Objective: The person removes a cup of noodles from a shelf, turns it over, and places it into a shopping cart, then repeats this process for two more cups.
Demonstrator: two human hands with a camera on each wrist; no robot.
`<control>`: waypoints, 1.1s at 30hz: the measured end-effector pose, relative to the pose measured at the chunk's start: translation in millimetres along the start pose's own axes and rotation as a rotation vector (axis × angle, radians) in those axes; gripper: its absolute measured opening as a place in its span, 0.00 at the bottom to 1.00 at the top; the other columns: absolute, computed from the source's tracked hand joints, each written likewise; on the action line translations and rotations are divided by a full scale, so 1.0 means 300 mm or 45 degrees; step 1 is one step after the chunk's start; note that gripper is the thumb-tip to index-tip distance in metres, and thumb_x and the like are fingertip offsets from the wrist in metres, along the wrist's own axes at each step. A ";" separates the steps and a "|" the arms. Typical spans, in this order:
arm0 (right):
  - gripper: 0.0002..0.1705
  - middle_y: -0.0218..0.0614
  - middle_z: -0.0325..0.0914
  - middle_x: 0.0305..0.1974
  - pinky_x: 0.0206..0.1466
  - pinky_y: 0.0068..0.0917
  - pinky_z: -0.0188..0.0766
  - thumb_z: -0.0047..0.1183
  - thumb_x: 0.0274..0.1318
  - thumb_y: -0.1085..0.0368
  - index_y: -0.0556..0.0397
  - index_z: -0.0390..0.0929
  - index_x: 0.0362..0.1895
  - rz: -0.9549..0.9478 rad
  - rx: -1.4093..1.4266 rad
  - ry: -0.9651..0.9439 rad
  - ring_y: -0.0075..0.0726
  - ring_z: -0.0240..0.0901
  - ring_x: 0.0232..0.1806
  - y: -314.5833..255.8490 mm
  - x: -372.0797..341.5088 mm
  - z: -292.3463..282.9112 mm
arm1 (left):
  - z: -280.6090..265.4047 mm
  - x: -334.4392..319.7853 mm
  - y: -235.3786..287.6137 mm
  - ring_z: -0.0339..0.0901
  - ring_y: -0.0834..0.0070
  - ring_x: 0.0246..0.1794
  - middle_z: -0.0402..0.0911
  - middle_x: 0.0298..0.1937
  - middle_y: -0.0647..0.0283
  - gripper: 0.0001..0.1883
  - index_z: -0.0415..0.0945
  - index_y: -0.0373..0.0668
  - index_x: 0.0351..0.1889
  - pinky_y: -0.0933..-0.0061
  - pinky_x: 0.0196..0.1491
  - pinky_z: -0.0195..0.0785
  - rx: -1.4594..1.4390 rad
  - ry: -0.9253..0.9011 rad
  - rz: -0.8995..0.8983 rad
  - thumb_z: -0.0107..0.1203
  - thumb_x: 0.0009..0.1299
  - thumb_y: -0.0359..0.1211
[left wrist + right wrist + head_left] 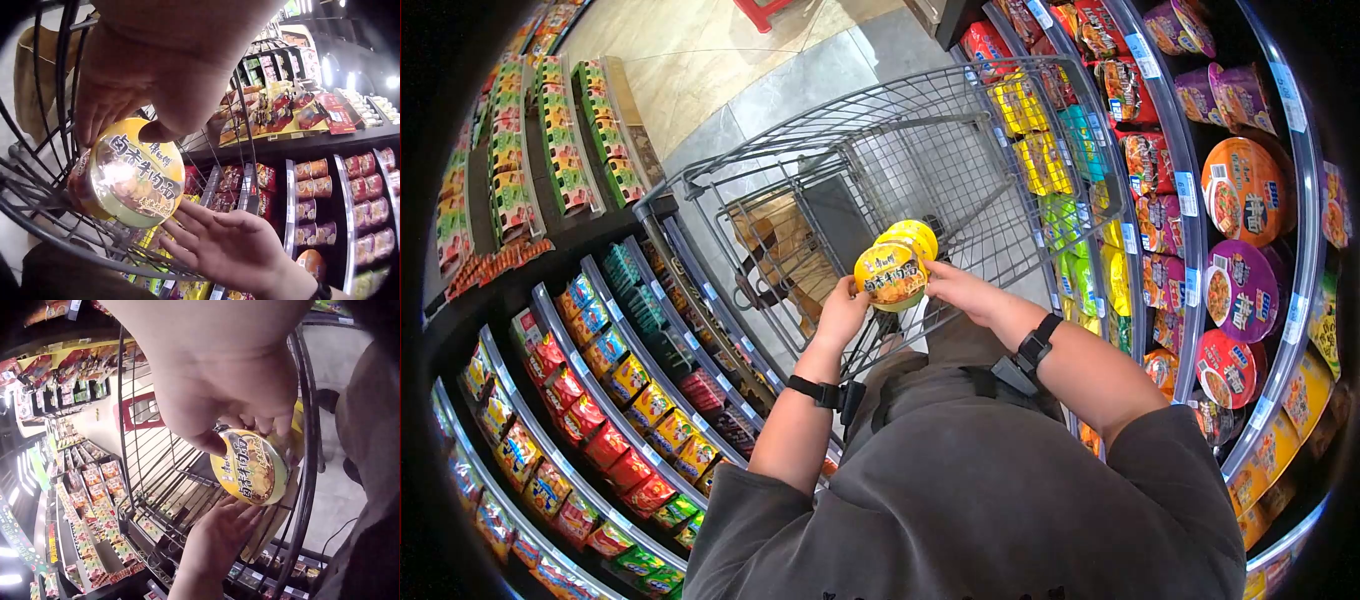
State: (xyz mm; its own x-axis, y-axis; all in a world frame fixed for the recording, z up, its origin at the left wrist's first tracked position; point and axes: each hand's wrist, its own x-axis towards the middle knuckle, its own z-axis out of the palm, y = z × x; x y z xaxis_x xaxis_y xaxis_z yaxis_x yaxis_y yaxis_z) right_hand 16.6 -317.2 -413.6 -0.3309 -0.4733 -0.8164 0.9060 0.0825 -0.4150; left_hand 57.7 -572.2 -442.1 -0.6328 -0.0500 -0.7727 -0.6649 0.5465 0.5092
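Observation:
A yellow-lidded instant noodle cup [892, 275] is held over the near end of a wire shopping cart [960, 100], its printed lid turned up towards me. Another yellow round top [918, 232] shows just behind it. My left hand [843, 312] grips the cup's left edge; in the left wrist view its thumb lies by the lid and its fingers go round the side. At the right edge my right hand [965, 290] holds the same cup, and the right wrist view shows its thumb at the lid's rim with fingers bent over the side.
Shelves of bagged and cup noodles [1238, 285] rise close on the right. Packaged snacks [650, 405] fill the shelves on the left. Brown cardboard [775, 240] shows through the cart's left side. Tiled floor [800, 75] lies beyond the cart, with a red stool [760, 12] at the far end.

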 end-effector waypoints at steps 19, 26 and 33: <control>0.37 0.44 0.63 0.76 0.78 0.38 0.53 0.51 0.67 0.63 0.60 0.59 0.77 -0.286 0.046 0.274 0.40 0.56 0.79 -0.009 -0.304 0.024 | -0.217 -0.263 0.037 0.79 0.52 0.64 0.79 0.63 0.38 0.30 0.67 0.33 0.72 0.60 0.65 0.72 0.084 0.055 0.358 0.55 0.73 0.34; 0.31 0.46 0.68 0.72 0.75 0.38 0.61 0.44 0.73 0.64 0.59 0.60 0.76 -0.584 0.295 0.350 0.42 0.65 0.74 0.193 -0.613 0.056 | -0.373 -0.467 0.028 0.82 0.63 0.59 0.80 0.64 0.45 0.25 0.69 0.33 0.70 0.66 0.60 0.75 -0.039 0.113 0.683 0.52 0.75 0.29; 0.27 0.46 0.70 0.71 0.72 0.38 0.66 0.44 0.73 0.65 0.58 0.64 0.73 -0.730 0.575 0.548 0.42 0.69 0.71 0.571 -0.865 0.141 | -0.340 -0.522 0.045 0.80 0.66 0.59 0.82 0.61 0.52 0.21 0.71 0.34 0.67 0.67 0.62 0.72 -0.048 -0.027 0.834 0.50 0.77 0.28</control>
State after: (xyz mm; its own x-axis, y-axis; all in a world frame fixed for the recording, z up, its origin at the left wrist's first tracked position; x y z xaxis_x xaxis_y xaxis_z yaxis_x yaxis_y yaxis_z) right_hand 268.8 -217.5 -256.0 -0.7599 0.0474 -0.6483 0.5557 -0.4701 -0.6857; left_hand 107.3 -642.1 -275.7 -0.9036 0.3002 -0.3057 -0.1585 0.4288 0.8894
